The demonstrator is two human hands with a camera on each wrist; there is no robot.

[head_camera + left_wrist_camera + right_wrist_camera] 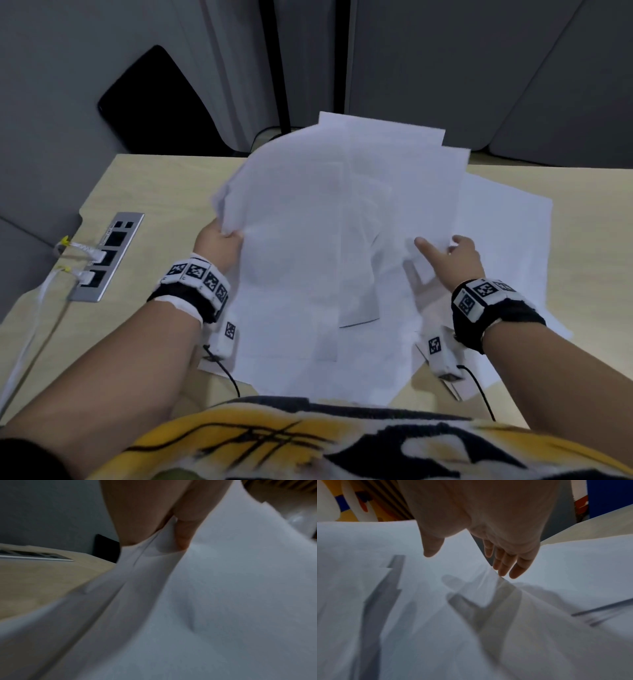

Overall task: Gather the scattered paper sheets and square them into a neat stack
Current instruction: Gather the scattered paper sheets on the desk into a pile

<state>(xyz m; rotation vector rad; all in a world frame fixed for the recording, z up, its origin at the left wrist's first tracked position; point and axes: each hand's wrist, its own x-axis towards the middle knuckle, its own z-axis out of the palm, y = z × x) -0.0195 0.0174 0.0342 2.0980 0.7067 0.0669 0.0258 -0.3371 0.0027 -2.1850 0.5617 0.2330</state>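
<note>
So the biggest thing we've got here is the pale wood desk [164,192], which fills most of the head view, with grey panels behind it at 12 o'clock. On it sits the messy pile of paper sheets [318,212], dead centre and fanned out toward 1 and 3 o'clock, nothing squared up yet. Some sheets lie flat on the desk at 3 o'clock, while the top bunch is lifted and curling at its left edge. A few corners stick out at 6 o'clock near our yellow and black shirt [274,442].

Next down, at 9 o'clock, there's a metal socket strip [106,257] set into the desk, with white cables [34,325] plugged in and trailing off toward 7 o'clock.

Our left hand [219,246] sits at the pile's 9 o'clock edge, and the left wrist view shows the thumb [185,531] and palm pinching several sheet edges [154,550] between them. Our right hand [455,253] is at the pile's 3 o'clock side, fingers [517,568] straight and spread, thumb out. It has hold of nothing; the fingertips sit at a raised sheet's edge, and we can't tell if they touch it. Both wrists wear black bands with checkered marker tags [198,274].
</note>
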